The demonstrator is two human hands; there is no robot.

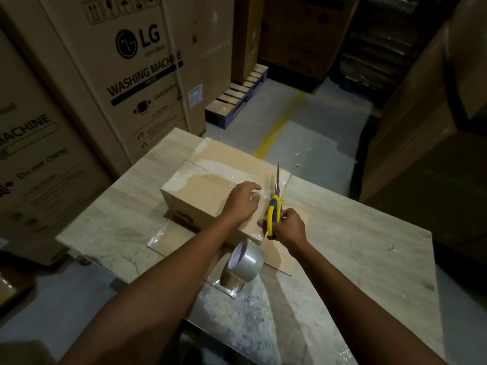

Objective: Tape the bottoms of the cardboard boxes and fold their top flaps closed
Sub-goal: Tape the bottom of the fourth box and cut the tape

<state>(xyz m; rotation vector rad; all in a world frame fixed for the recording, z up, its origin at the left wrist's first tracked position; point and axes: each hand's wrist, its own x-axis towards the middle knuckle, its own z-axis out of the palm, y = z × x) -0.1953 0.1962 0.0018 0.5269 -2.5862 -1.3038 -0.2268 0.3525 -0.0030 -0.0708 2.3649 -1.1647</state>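
At centre frame, on the pale table [355, 246], a cardboard box [208, 191], clear tape strip [224, 177] running left-to-right across its top face. Left hand [243, 197] flat, fingers spread, pressing tape. Just right: right hand [290, 227] curled round yellow scissors [274, 206], blades pointing up-frame, crossing the strip's right end. Tape roll [246, 260] below.

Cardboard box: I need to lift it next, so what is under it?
Beneath it flat cardboard pokes out, lying on the table. The box covers the rest, so whether these are its flaps is hidden.
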